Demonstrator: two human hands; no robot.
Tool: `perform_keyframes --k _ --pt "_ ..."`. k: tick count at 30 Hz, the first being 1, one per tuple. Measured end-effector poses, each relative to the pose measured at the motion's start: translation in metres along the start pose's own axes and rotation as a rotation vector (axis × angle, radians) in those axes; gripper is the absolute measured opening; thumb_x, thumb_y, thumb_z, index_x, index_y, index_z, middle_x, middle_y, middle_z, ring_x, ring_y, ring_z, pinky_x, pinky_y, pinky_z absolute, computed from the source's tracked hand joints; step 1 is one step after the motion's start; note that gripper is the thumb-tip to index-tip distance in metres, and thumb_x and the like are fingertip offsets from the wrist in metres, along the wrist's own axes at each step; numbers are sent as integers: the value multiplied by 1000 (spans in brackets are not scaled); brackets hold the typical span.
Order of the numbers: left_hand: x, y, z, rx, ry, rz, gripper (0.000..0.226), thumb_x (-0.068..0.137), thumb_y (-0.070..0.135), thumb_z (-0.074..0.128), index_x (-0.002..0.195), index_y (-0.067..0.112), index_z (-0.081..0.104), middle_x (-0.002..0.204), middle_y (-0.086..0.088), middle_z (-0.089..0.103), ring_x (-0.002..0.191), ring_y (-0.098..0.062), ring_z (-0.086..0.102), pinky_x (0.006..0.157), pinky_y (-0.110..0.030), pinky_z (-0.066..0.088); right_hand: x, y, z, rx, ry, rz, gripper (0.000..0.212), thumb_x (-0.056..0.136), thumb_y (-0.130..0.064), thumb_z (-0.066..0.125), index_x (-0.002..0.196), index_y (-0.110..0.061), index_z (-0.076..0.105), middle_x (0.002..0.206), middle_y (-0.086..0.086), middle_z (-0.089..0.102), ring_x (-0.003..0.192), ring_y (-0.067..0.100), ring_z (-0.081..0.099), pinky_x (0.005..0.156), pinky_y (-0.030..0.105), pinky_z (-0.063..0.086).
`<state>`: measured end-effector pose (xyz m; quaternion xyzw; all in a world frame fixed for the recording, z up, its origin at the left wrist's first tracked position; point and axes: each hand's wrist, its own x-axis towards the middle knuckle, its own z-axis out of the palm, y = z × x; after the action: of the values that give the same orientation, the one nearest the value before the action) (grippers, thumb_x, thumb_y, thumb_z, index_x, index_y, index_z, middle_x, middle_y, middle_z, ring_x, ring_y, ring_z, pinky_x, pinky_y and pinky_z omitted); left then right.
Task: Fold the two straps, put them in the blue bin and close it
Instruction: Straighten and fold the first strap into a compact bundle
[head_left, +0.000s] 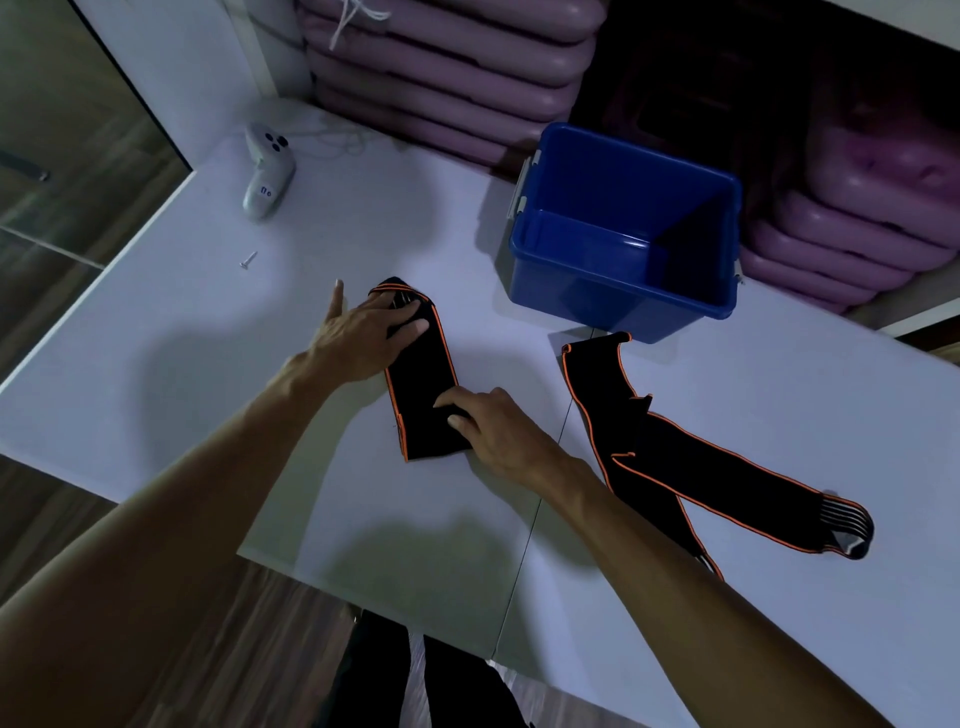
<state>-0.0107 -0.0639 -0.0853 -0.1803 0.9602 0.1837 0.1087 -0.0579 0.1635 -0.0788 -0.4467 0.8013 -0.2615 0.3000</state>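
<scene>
A black strap with orange edging (421, 379) lies folded into a short stack in the middle of the white table (182, 338). My left hand (371, 325) presses flat on its far end, fingers spread. My right hand (485, 421) rests on its near end, with the fingertips on the fabric. A second strap (649, 447) of the same kind lies unfolded to the right, loosely crossed over itself, and its striped end is at the far right. The blue bin (524, 275) stands open and empty behind the straps. No lid is in view.
A white controller (267, 174) and a small screw (248, 260) lie at the table's far left. Stacks of purple cushions (447, 67) fill the shelves behind the bin. The table's left and near edges drop to a wooden floor (223, 639).
</scene>
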Motion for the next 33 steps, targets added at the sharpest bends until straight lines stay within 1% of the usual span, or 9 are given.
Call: perform_keyframes --k 4,7,9,12,19,23,26,30,33 --pt "2 -4 -1 78 35 70 50 101 46 22 147 29 34 147 -1 40 142 -17 30 115 -57 -15 0 0 -1 3 2 -2 25 100 -17 48 124 -21 56 93 12 66 90 24 57 78 37 52" --pt "1 -9 3 220 -43 73 59 96 56 13 151 35 15 158 -2 22 149 -15 10 114 -55 -17 1 -2 -5 15 -7 -19 23 100 -13 49 121 -14 58 88 11 65 81 20 58 69 20 44" --pt "3 -12 3 228 -52 53 65 91 63 6 151 38 10 160 0 17 149 -13 6 113 -55 -19 3 -1 -5 15 -13 -30 22 99 -11 50 120 -13 58 84 8 62 74 17 56 63 11 39" --pt "6 -12 4 176 -6 35 62 93 61 9 150 37 18 158 3 23 148 -11 11 112 -55 -21 3 1 -2 3 -24 -17 23 99 -12 50 120 -15 57 87 11 64 79 22 57 68 26 44" --pt "1 0 2 156 101 108 50 102 44 23 147 26 35 151 1 38 138 -19 39 115 -55 -11 7 4 2 -37 -12 -7 22 101 -18 47 121 -21 55 91 11 67 85 23 59 78 39 52" --pt "-8 3 8 110 281 157 43 99 35 43 134 12 52 137 -13 51 121 -36 51 116 -53 18 10 3 3 -92 -16 -11 21 102 -20 43 120 -24 53 90 10 67 85 26 56 77 45 52" --pt "-21 3 9 6 414 206 40 97 30 48 128 7 57 121 -16 58 103 -38 58 105 -49 37 10 3 4 -113 31 -33 21 101 -18 43 119 -19 55 87 10 68 80 26 58 76 43 50" --pt "-66 19 14 -193 560 199 25 96 21 55 115 10 66 110 -10 60 97 -30 59 91 -42 45 9 2 6 -59 73 7 24 101 -16 45 120 -18 59 90 9 68 84 26 59 74 42 51" --pt "-111 30 39 -276 469 255 25 93 24 59 112 9 68 111 -9 61 99 -28 60 87 -42 49 8 0 7 -32 105 -6 25 99 -16 49 121 -17 60 100 10 71 93 30 61 81 43 51"
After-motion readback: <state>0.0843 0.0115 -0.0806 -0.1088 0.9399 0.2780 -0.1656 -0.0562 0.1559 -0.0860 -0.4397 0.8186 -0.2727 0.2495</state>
